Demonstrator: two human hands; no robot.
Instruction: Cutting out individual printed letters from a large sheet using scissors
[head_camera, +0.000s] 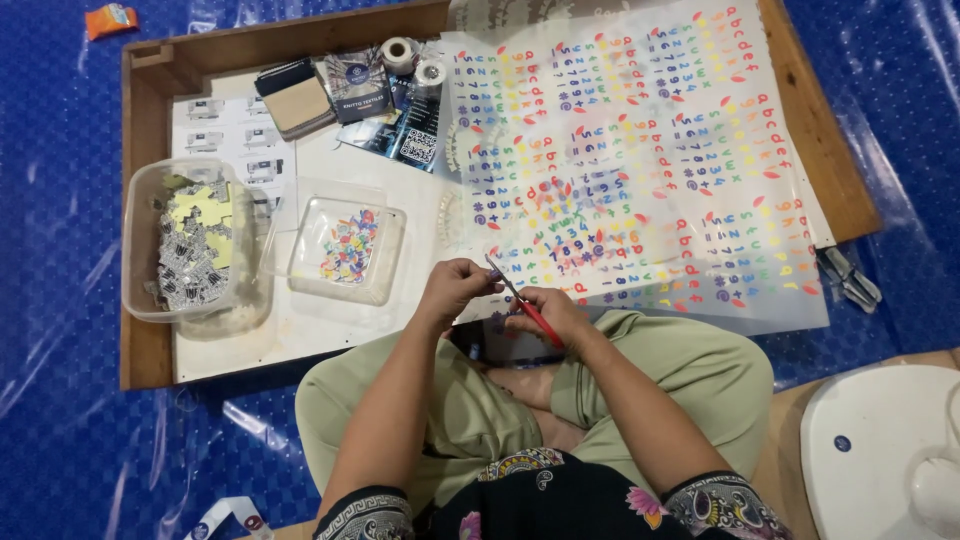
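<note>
I sit cross-legged at a low wooden tray (150, 350). My right hand (555, 315) grips red-handled scissors (525, 305), blades pointing up-left. My left hand (455, 285) pinches a small piece at the scissor tips, by the near edge of a large translucent sheet (640, 150) printed with rows of coloured letters and numbers. Left of my hands stands a clear plastic container (390, 255) holding several small coloured cut-outs.
A second clear tub (140, 240) with yellow and grey paper pieces stands at the tray's left. Tape rolls (415, 60), cards and fabric swatches (300, 100) lie at the back. Metal clips (850, 280) rest on the blue floor sheet. A white object (880, 450) sits at lower right.
</note>
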